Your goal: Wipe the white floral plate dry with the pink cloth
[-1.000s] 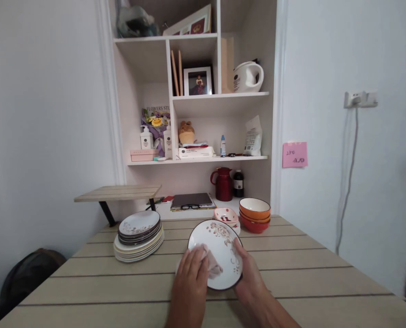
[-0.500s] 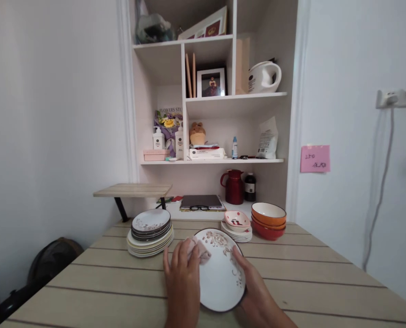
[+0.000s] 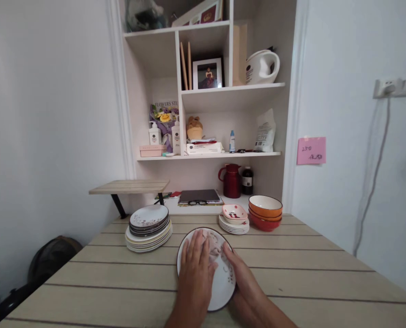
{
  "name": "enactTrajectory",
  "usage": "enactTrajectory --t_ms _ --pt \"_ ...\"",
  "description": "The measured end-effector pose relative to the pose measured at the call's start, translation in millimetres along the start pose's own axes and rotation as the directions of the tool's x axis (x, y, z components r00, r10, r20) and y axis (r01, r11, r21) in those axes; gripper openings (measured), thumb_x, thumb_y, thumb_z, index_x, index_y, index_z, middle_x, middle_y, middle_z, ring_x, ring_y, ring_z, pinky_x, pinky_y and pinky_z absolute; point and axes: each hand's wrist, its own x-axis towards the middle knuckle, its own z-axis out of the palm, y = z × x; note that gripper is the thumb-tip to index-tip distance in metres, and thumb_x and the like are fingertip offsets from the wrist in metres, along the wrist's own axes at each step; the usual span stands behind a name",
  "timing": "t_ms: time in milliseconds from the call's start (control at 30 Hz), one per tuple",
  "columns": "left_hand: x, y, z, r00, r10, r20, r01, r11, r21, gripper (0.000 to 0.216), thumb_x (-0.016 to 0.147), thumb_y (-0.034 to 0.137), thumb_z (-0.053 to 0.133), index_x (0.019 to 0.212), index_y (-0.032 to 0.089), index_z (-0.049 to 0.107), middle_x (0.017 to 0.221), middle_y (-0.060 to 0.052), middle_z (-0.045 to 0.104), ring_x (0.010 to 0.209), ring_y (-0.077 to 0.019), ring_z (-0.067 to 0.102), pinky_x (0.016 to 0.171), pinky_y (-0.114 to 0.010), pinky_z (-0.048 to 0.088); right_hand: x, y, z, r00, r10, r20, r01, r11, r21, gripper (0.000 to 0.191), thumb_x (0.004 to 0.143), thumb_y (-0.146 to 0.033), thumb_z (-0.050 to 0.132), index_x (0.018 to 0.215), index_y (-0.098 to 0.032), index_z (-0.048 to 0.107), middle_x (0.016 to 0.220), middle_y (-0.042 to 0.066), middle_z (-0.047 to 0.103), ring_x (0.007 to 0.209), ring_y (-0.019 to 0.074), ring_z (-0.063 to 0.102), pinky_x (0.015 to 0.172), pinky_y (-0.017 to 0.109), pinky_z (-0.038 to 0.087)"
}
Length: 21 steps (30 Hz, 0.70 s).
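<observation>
A white plate (image 3: pixel 222 288) with a dark rim and brown floral pattern is tilted up above the table in front of me. My right hand (image 3: pixel 244 272) grips its right edge, thumb on the face and fingers behind. Across the plate's upper middle lies my left hand (image 3: pixel 195 269), its fingers pressing a pale pinkish cloth (image 3: pixel 214 247) against the surface. Much of the cloth is hidden under those fingers. To the left stands a stack of plates (image 3: pixel 148 231), with dark-rimmed ones on top of yellow-rimmed ones.
Small white dishes (image 3: pixel 233 226) with a pink bowl on top stand behind the plate, beside stacked orange and red bowls (image 3: pixel 265 212). A raised wooden shelf (image 3: pixel 129 186) sits at the back left. Behind the table are a laptop (image 3: pixel 199 196) and a red jug (image 3: pixel 231 181).
My left hand and the cloth have moved from the plate's left edge rightward over its floral pattern. The plate has shifted slightly left, with my right hand still holding it.
</observation>
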Motion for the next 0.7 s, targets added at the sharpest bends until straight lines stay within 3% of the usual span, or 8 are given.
enactTrajectory --t_ms 133,300,400,533,700 --pt "0 10 -8 0.975 0.205 0.083 -0.192 0.971 -0.144 0.059 0.092 0.023 0.047 0.148 0.020 0.030 0.152 -0.008 0.038 0.141 -0.0208 0.031 0.111 -0.041 0.036 2 -8 -2 1.000 0.016 -0.015 -0.015 0.999 0.052 0.052 0.072 -0.043 0.075 0.116 -0.017 0.065 0.106 0.010 0.075 0.099 0.0257 0.070 0.090 0.037 0.051" --pt "6 20 -16 0.910 0.389 0.143 -0.356 0.910 -0.213 0.050 0.093 0.027 0.045 0.143 0.028 0.039 0.148 0.003 0.045 0.137 -0.0142 0.038 0.108 -0.034 0.038 3 -29 -7 0.984 0.160 -0.074 -0.156 0.986 0.064 0.052 0.074 -0.051 0.070 0.107 -0.012 0.067 0.088 0.013 0.077 0.090 0.0278 0.072 0.084 0.039 0.054" --pt "7 18 -15 0.929 0.351 0.116 -0.334 0.931 -0.143 0.044 0.093 0.025 0.047 0.135 0.035 0.049 0.145 0.008 0.047 0.134 -0.0154 0.042 0.108 -0.038 0.037 5 -40 -11 0.973 0.231 -0.006 -0.230 0.970 0.085 0.059 0.079 -0.055 0.062 0.115 -0.008 0.064 0.095 0.017 0.076 0.096 0.0301 0.070 0.087 0.043 0.053" --pt "7 5 -15 0.981 0.189 0.045 -0.189 0.982 -0.010 0.039 0.091 0.020 0.051 0.121 0.043 0.059 0.143 0.005 0.051 0.131 -0.0232 0.045 0.106 -0.051 0.032 10 -47 -16 0.995 0.079 0.065 -0.087 0.986 0.144 0.058 0.083 -0.050 0.059 0.125 -0.011 0.059 0.109 0.016 0.074 0.106 0.0288 0.067 0.095 0.044 0.048" --pt "6 -8 -15 0.996 0.071 -0.054 -0.066 0.994 0.092 0.034 0.088 0.019 0.058 0.110 0.044 0.065 0.139 -0.001 0.054 0.126 -0.0272 0.047 0.103 -0.055 0.031 12 -47 -18 1.000 0.014 -0.005 -0.014 0.991 0.136 0.060 0.081 -0.049 0.062 0.127 -0.012 0.058 0.100 0.014 0.077 0.103 0.0300 0.068 0.097 0.046 0.048"
